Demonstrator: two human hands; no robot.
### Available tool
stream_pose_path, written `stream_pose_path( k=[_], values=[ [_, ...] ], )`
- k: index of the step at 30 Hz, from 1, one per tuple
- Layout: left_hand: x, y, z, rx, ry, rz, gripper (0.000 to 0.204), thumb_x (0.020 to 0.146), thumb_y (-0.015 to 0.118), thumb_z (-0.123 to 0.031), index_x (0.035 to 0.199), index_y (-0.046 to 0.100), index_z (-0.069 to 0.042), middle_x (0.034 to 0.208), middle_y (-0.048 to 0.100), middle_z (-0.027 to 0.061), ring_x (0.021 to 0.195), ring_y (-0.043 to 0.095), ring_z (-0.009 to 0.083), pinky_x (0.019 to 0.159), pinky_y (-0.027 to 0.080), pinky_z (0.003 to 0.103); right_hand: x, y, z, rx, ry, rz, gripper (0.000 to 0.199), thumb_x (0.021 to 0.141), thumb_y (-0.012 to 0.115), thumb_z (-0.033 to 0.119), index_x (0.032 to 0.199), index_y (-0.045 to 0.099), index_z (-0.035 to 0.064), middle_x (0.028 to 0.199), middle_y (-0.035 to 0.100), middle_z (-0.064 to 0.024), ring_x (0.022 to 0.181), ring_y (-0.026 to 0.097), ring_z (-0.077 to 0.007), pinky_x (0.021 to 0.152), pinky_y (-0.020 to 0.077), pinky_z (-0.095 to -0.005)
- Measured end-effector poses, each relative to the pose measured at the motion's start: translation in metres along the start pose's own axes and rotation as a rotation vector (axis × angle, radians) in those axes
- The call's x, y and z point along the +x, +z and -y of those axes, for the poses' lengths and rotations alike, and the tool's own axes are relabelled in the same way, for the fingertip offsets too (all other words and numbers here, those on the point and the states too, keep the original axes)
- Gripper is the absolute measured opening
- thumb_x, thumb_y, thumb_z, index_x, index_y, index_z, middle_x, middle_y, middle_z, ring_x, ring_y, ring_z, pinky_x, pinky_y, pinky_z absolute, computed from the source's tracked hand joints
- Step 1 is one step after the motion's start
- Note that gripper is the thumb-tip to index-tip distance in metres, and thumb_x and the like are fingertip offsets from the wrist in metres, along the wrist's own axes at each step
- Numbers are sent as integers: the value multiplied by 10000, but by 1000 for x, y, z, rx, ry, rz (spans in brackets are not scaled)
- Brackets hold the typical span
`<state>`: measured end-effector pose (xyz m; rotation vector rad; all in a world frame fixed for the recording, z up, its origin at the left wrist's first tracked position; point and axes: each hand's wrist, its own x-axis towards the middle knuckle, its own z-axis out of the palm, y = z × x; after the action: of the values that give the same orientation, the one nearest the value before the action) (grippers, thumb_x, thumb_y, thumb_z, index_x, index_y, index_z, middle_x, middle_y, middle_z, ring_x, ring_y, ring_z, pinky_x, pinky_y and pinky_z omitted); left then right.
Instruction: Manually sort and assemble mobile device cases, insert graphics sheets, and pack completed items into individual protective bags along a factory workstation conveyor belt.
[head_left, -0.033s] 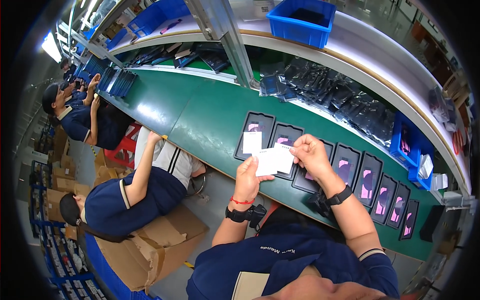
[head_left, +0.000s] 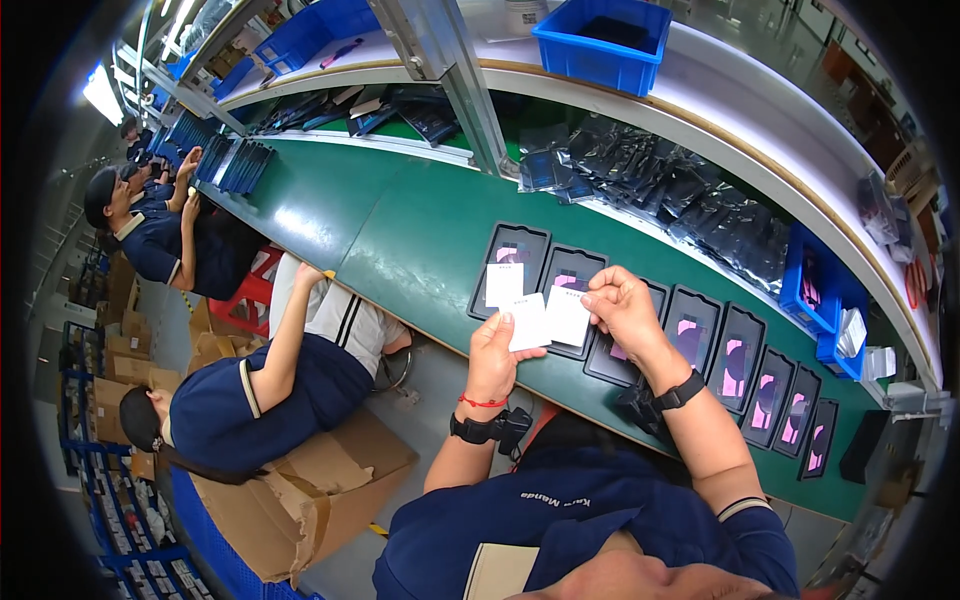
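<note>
Between thumb and fingers, my left hand (head_left: pixel 490 362) grips white cards (head_left: pixel 527 326); how thick the stack is, I cannot tell. My right hand (head_left: pixel 630 315) pinches a single white card (head_left: pixel 569 318) by its upper right corner, its left edge close against the left hand's cards. Both are held above the second black tray (head_left: pixel 558 255) in a row. Another white card (head_left: pixel 504 286) lies in the leftmost tray (head_left: pixel 540 247). Further trays (head_left: pixel 735 350) to the right hold pink and black pieces.
Dark plastic packets (head_left: pixel 650 165) lie heaped along the back of the green bench (head_left: pixel 400 215). A blue bin (head_left: pixel 605 45) sits on the shelf above; smaller blue bins (head_left: pixel 840 340) stand at right. On my left a co-worker (head_left: pixel 270 400) sits beside a torn cardboard box (head_left: pixel 320 490).
The card in my right hand has shifted and turned slightly, and the left hand's cards tilt a little more. The trays and the card in the leftmost tray look unchanged.
</note>
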<state>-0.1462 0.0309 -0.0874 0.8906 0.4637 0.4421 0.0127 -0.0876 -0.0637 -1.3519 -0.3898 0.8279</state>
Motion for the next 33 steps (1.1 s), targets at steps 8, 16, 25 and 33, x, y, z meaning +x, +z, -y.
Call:
stream_pose_path(
  k=[8,16,25,33],
  values=[
    [0,5,-2,123,137,-184,169,883,540,-59,1016,590,33,884,648,102,715,643,156,514,541,239,7,1,-18,-542,-231,-171,153,719,702,47,826,601,7,666,590,-32,527,507,-72,510,432,-233],
    [4,32,19,60,41,28,149,890,543,-77,971,599,35,889,641,107,764,635,150,571,553,261,-22,-15,4,-171,-121,24,76,816,617,35,868,634,-18,740,650,-45,641,585,-74,561,467,-215],
    [11,51,24,316,-5,100,203,884,549,-69,1066,569,19,860,638,79,663,566,97,535,445,199,-37,-53,-1,-351,-60,-74,62,809,629,32,802,616,-28,711,642,-57,627,577,-75,557,456,-218],
    [16,40,27,440,63,58,15,850,571,6,847,581,17,710,604,1,621,504,20,549,378,172,-66,-108,12,-483,-135,-297,119,748,700,88,710,637,-7,653,640,-65,624,591,-91,549,459,-249]
  ],
)
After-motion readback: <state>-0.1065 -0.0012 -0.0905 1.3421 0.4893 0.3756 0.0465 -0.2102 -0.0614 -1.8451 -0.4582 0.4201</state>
